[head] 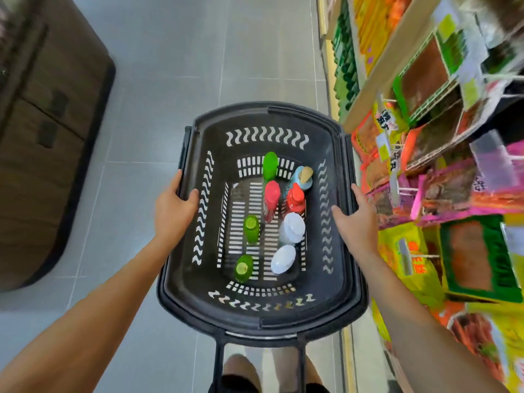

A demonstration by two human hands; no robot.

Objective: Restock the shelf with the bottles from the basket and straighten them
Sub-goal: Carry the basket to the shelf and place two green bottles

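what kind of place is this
Most likely a shop aisle, probably a small grocery or convenience store. A black shopping basket holding bottles is carried by the left hand and right hand, shelves of bright packaged goods run along the right, and the floor is grey tile.

The basket (261, 316) looks like matt black moulded plastic, slotted through walls and floor, its rim dull under each grip. Between the grips, the bottles (292, 226) show glossy, smooth plastic in green, red, white and pale blue. The floor (170, 66) is smooth grey tile with a faint sheen.
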